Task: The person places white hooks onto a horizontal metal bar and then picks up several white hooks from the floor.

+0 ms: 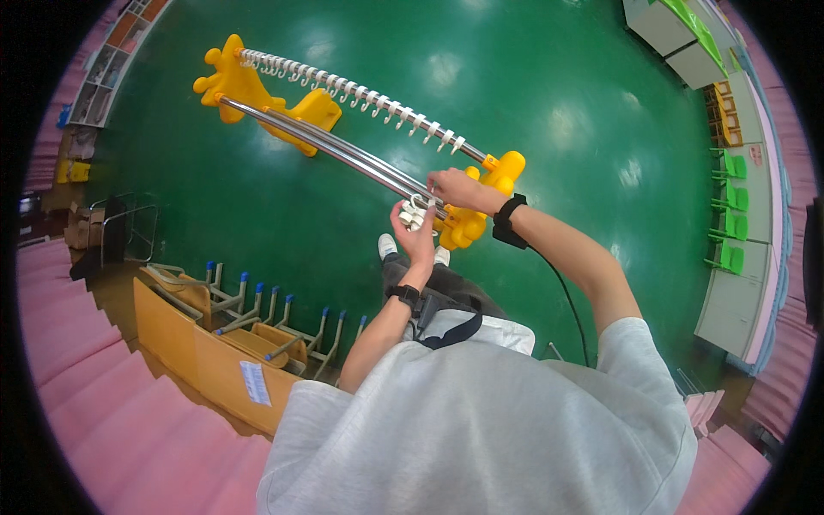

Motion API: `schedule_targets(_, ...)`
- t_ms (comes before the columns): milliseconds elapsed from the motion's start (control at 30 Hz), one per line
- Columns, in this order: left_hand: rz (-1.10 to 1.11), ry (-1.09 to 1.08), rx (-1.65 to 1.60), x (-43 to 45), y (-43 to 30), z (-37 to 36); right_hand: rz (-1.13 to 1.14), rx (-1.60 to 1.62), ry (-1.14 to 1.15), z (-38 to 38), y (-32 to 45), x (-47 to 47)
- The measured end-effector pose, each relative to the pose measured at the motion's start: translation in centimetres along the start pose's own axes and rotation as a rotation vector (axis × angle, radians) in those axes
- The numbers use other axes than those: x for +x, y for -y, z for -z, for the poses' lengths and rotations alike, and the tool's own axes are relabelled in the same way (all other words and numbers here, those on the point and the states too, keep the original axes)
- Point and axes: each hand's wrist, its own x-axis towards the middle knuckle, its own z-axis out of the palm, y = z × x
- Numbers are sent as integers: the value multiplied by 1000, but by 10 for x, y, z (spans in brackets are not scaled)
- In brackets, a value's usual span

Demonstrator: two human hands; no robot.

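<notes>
Before me stands a rack with yellow plastic end pieces (235, 80) and metal rails. A row of white plastic hooks (351, 88) hangs along its far rail (475, 152). My left hand (417, 246) holds a cluster of white hooks (410, 217) beside the right end of the near rail (322, 147). Just above it, my right hand (458, 188) reaches over the near rails with its fingers bent close to the cluster. Whether a hook is pinched in those right fingertips is hidden.
Yellow wooden tables (168, 331) and metal-legged chairs (283, 341) lie at the lower left beside pink drapery (96, 380). Small green chairs (730, 209) line the right-hand cabinets (734, 309). A black cable (570, 290) hangs from my right wrist.
</notes>
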Motion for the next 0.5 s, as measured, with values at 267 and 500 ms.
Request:
schedule_targets(267,-26,-80,-23,-4,-2,-2,23,-215,55,-5,9,-24)
schedule_targets(500,-96,-98,41,-3,3,-2,86,-225,-46,-9,14,-33)
